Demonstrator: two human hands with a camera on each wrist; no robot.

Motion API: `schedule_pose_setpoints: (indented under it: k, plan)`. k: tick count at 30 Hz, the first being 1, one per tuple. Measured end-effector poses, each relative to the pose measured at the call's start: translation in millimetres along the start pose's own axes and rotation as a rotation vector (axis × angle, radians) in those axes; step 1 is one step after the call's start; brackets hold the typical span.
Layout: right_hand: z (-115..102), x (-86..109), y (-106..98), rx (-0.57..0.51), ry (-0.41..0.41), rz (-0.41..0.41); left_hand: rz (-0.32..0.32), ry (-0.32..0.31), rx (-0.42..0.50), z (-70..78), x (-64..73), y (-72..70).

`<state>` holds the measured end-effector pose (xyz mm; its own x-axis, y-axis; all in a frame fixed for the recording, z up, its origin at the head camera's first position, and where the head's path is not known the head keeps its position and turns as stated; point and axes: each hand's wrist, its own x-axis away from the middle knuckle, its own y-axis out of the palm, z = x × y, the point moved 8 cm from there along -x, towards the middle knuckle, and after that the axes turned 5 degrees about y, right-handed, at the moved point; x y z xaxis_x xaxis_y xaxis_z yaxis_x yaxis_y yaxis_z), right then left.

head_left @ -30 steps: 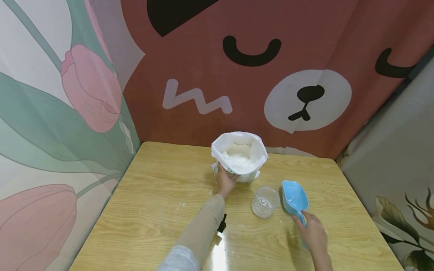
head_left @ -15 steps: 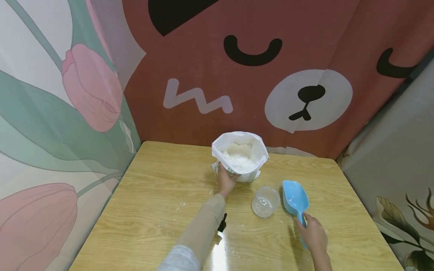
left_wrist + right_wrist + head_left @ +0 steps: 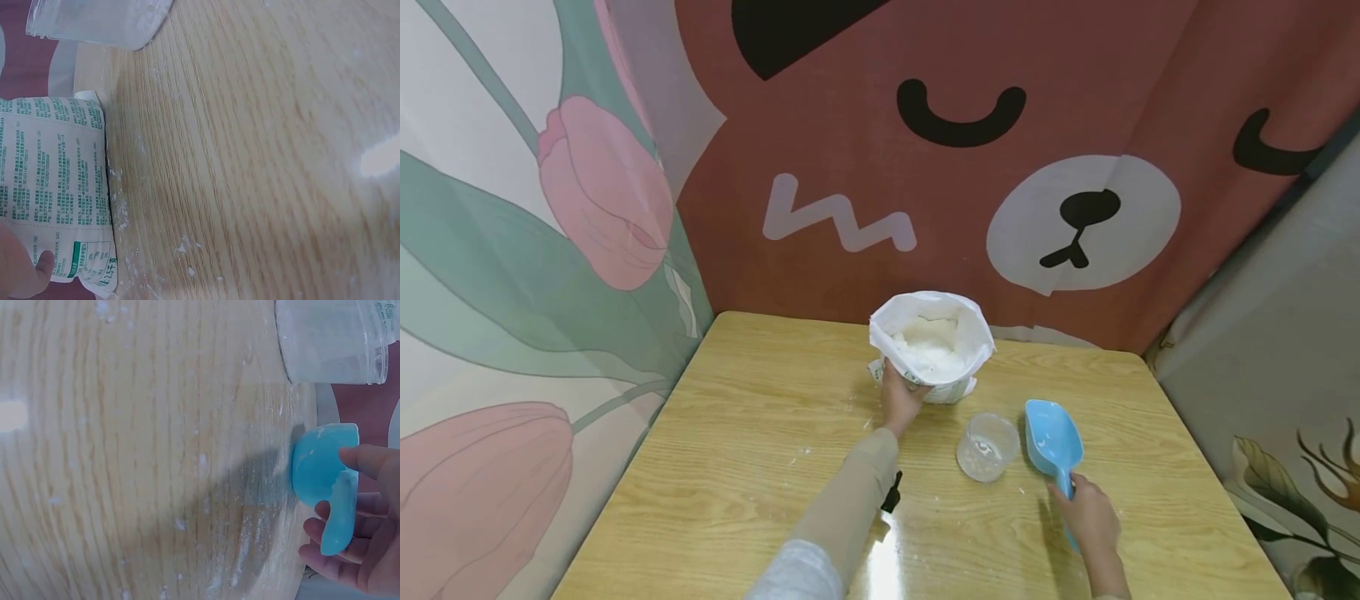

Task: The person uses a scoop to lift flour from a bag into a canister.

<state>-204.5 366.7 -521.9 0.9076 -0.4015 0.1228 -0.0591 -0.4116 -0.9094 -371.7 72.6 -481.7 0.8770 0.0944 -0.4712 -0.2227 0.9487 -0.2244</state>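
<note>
My left hand (image 3: 901,398) grips the lower front of a white bag (image 3: 961,390) whose open top shows white, flour-like powder (image 3: 928,346). In the left wrist view, green print covers the bag (image 3: 53,162), and my thumb lies across its face. My right hand (image 3: 1092,515) holds a light blue scoop (image 3: 1052,437) by its handle. From the right wrist, the thumb is at the base of the scoop's handle (image 3: 340,519), the other fingers behind it. No powder heap shows in the scoop's bowl, which is low over the table. Between bag and scoop stands a clear plastic jar (image 3: 987,450).
White specks (image 3: 184,244) dot the wooden table (image 3: 760,433). A small black object (image 3: 891,496) shows beside my left forearm. Behind the table's far edge hangs a brown curtain (image 3: 820,283) with a bear face; printed curtains also flank both sides.
My right hand has shifted very slightly on the scoop's handle. The bag, jar and left hand stay where they were.
</note>
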Motion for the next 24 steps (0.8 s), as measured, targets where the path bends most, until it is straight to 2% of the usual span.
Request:
schedule_pose_setpoints:
  k: [7,16,24]
  plan:
    - [-3.8,-2.3,3.3,-0.022,-0.003,-0.001,0.013,0.006,-0.023,-3.8,-1.6,-4.7]
    - [5.4,-2.8,2.7,-0.038,0.022,-0.023,-0.018,0.03,-0.03,1.1,-0.3,4.6]
    - [2.0,-5.3,9.2,-0.037,0.045,-0.058,0.006,0.024,-0.089,-4.7,1.7,2.7]
